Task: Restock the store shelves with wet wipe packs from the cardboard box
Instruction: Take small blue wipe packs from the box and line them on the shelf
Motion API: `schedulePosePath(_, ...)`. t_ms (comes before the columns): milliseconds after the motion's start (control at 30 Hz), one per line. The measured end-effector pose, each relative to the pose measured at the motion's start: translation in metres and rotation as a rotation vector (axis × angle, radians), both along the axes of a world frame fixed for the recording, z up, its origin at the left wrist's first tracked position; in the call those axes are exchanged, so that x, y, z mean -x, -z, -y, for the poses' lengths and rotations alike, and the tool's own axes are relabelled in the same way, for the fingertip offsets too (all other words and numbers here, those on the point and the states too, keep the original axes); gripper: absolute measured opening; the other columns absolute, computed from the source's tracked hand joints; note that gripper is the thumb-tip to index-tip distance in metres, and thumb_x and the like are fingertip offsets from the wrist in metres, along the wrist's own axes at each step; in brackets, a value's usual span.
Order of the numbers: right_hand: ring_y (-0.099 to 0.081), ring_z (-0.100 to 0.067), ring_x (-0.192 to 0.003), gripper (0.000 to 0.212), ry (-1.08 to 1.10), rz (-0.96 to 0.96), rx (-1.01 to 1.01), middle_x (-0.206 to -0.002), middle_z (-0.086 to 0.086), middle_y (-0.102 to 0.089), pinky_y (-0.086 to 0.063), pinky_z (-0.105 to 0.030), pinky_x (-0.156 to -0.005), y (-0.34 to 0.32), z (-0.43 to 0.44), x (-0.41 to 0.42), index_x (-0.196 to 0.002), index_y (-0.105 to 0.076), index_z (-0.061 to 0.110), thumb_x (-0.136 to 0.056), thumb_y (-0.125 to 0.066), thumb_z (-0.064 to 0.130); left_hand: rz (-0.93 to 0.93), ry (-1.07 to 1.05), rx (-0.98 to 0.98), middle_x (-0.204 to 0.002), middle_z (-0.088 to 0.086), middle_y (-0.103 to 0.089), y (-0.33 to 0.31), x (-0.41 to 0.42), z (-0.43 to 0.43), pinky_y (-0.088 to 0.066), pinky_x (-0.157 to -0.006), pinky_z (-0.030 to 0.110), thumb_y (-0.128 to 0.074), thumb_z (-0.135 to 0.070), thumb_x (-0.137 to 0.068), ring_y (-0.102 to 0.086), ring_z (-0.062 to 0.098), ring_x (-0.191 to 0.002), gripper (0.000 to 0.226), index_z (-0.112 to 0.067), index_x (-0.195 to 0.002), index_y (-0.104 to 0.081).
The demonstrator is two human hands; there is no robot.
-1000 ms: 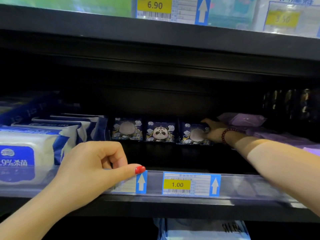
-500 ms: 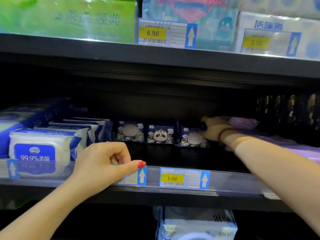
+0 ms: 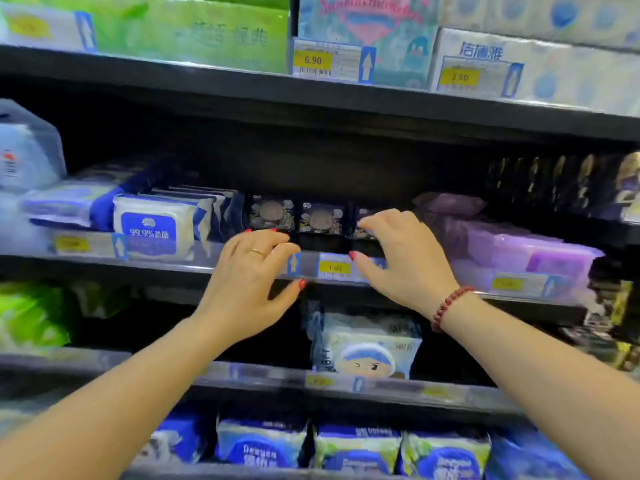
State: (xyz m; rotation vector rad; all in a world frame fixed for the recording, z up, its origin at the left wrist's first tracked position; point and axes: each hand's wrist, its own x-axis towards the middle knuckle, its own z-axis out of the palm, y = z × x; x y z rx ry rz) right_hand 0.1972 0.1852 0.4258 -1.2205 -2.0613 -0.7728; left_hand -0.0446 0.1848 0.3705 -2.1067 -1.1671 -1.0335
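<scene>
At middle shelf [image 3: 138,271] left front edge: white-blue wipe pack [image 3: 156,226]. Left hand [image 3: 247,282] loosely curled, empty, at the front edge. Small dark packs [image 3: 320,220] rear centre. Right hand [image 3: 398,258] loosely bent, empty, just before them. Purple packs [image 3: 540,261] right.

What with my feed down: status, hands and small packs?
Left hand empty at price rail. Right hand empty by third small pack. Other two packs shelved. Path clear.

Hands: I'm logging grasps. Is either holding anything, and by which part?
Nothing is held: the left hand and right hand hover, fingers loosely curled, before the shelf's price rail.
</scene>
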Motion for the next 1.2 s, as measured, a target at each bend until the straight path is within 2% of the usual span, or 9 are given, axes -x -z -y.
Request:
schedulePosePath(200, -0.056, -0.031, -0.106, 0.046, -0.040, -0.012, 0.043, -0.116, -0.010, -0.060, -0.049, -0.042, -0.083, 0.093, 0.063, 0.005, -0.117, -0.061, 0.012, -0.080, -0.068, 0.038, -0.136, -0.010, 0.033, -0.130, 0.011, -0.057, 0.056, -0.004, 0.058, -0.035, -0.105, 0.047, -0.057, -0.040, -0.083, -0.049, 0.033, -0.124, 0.050, -0.011, -0.124, -0.060)
schedulePosePath(300, -0.053, -0.031, -0.111, 0.048, -0.016, -0.010, 0.219, -0.122, -0.009, -0.057, -0.048, -0.043, -0.086, 0.156, 0.086, 0.004, -0.120, -0.058, 0.013, -0.082, -0.062, 0.043, -0.148, -0.028, 0.115, -0.128, 0.013, -0.058, 0.111, 0.000, 0.082, -0.038, -0.102, 0.049, -0.055, -0.040, -0.081, -0.050, 0.034, -0.122, 0.051, -0.009, -0.121, -0.062)
schedulePosePath(467, -0.057, -0.032, -0.102, 0.048, 0.024, -0.081, 0.482, -0.113, -0.009, -0.060, -0.051, -0.041, -0.083, 0.258, 0.119, 0.005, -0.113, -0.061, 0.014, -0.078, -0.053, 0.045, -0.203, -0.095, 0.403, -0.118, 0.011, -0.063, 0.204, 0.008, 0.108, -0.036, -0.095, 0.044, -0.050, -0.045, -0.076, -0.057, 0.034, -0.111, 0.055, -0.011, -0.117, -0.062)
schedulePosePath(667, -0.043, -0.028, -0.123, 0.048, 0.062, -0.035, 0.899, -0.133, -0.006, -0.047, -0.038, -0.039, -0.100, 0.359, 0.159, 0.006, -0.128, -0.051, 0.019, -0.086, -0.057, 0.040, -0.191, -0.119, 0.703, -0.112, 0.007, -0.065, 0.302, 0.006, 0.136, -0.050, -0.086, 0.042, -0.075, -0.040, -0.069, -0.063, 0.030, -0.104, 0.056, -0.014, -0.117, -0.062)
schedulePosePath(800, -0.046, -0.030, -0.119, 0.049, 0.140, -0.021, 1.032, -0.131, -0.008, -0.049, -0.041, -0.039, -0.094, 0.415, 0.174, -0.004, -0.128, -0.050, 0.018, -0.086, -0.056, 0.041, -0.149, -0.148, 0.880, -0.106, 0.009, -0.066, 0.355, 0.005, 0.152, -0.053, -0.076, 0.042, -0.052, -0.049, -0.071, -0.064, 0.033, -0.097, 0.057, -0.013, -0.114, -0.064)
schedulePosePath(867, -0.044, -0.028, -0.120, 0.052, 0.217, -0.050, 1.122, -0.129, -0.007, -0.047, -0.041, -0.039, -0.094, 0.437, 0.176, -0.010, -0.131, -0.047, 0.021, -0.085, -0.058, 0.042, -0.098, -0.184, 0.972, -0.110, 0.008, -0.064, 0.376, 0.003, 0.159, -0.049, -0.079, 0.041, -0.045, -0.052, -0.072, -0.061, 0.034, -0.102, 0.060, -0.015, -0.116, -0.062)
schedulePosePath(967, -0.044, -0.028, -0.121, 0.061, 0.349, -0.204, 1.244, -0.128, -0.007, -0.047, -0.041, -0.039, -0.098, 0.465, 0.166, -0.023, -0.129, -0.047, 0.018, -0.078, -0.066, 0.044, -0.021, -0.233, 1.088, -0.123, 0.006, -0.057, 0.396, -0.003, 0.165, -0.041, -0.091, 0.041, -0.054, -0.049, -0.080, -0.050, 0.031, -0.118, 0.055, -0.019, -0.126, -0.055)
schedulePosePath(1133, -0.036, -0.030, -0.132, 0.080, 0.523, -0.349, 1.398, -0.141, -0.014, -0.040, -0.033, -0.034, -0.105, 0.505, 0.151, -0.044, -0.140, -0.039, 0.010, -0.073, -0.076, 0.035, 0.122, -0.267, 1.206, -0.134, 0.009, -0.052, 0.423, -0.012, 0.173, -0.044, -0.095, 0.041, -0.061, -0.041, -0.084, -0.044, 0.033, -0.124, 0.058, -0.017, -0.134, -0.049)
schedulePosePath(1200, -0.046, -0.032, -0.122, 0.076, 0.580, -0.445, 1.450, -0.132, -0.017, -0.050, -0.042, -0.035, -0.099, 0.520, 0.152, -0.046, -0.133, -0.045, 0.007, -0.069, -0.079, 0.030, 0.131, -0.280, 1.238, -0.138, 0.009, -0.049, 0.431, -0.014, 0.177, -0.043, -0.096, 0.041, -0.062, -0.040, -0.086, -0.042, 0.033, -0.127, 0.058, -0.016, -0.136, -0.047)
